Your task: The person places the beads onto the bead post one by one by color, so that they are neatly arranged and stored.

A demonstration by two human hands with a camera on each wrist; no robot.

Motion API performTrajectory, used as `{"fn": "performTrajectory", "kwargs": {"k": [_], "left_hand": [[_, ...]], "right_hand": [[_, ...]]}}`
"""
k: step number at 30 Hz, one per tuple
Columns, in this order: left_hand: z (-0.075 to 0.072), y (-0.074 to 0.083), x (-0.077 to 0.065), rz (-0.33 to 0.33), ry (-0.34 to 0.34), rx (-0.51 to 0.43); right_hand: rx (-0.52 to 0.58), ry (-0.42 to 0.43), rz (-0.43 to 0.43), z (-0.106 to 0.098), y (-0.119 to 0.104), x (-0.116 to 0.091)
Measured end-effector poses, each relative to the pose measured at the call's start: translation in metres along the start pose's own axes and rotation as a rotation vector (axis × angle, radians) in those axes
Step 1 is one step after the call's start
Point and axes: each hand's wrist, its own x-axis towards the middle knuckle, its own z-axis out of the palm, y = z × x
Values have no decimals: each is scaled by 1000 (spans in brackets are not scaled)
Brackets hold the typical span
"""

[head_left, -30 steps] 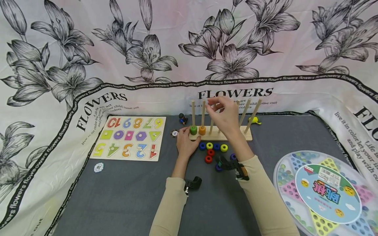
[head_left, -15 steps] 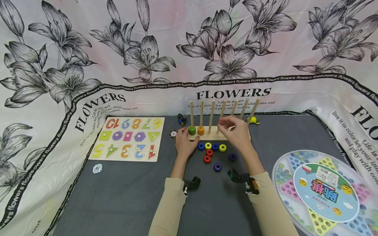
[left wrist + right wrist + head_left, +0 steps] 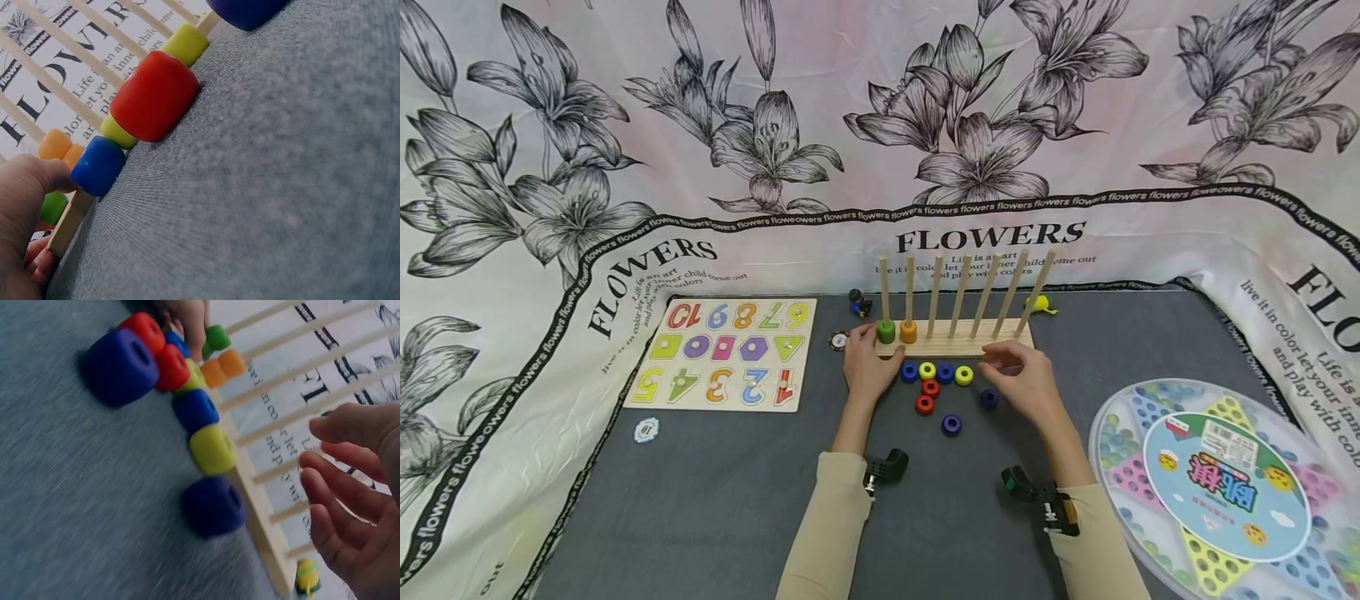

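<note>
A wooden peg stand (image 3: 955, 343) with several upright pegs stands at the back of the grey cloth. Green beads (image 3: 886, 332) sit on its leftmost peg and orange beads (image 3: 908, 332) on the one beside it. My left hand (image 3: 867, 367) grips the stand's left end, thumb at the front, close to a blue bead (image 3: 99, 165). My right hand (image 3: 1024, 379) hovers by the stand's right front with loosely bent fingers and nothing between them. A dark purple bead (image 3: 989, 399) lies just left of it. Yellow beads (image 3: 213, 449), red beads (image 3: 924, 405) and more blue ones lie loose before the stand.
To the left lies a number-and-shape board (image 3: 722, 354), with a pale chip (image 3: 647, 430) below it. A round game box (image 3: 1228, 487) takes up the right side. Behind the stand are a small dark figure (image 3: 859, 303) and a yellow toy (image 3: 1042, 305).
My right hand has come down from the upper pegs and back toward the front right of the stand. The left hand keeps its hold on the stand's left end.
</note>
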Motion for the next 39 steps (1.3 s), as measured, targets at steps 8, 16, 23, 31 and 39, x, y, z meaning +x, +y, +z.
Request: {"fn": "performTrajectory", "kwargs": {"k": [8,16,23,31,39], "left_hand": [[-1,0,0,7,10,0],[-1,-1,1,-1,4,-6],[-1,0,1,-7,-1,-9],[0,0,0,-10,-3,4],[1,0,0,-6,-2,1]], "right_hand": [[-63,-112,55,-4,14,-20],[-67,-178,57,-3,24,-30],[-62,-138,28,1,30,-34],[-31,-64,22,0,30,-32],[39,7,-15,-4,14,-18]]}}
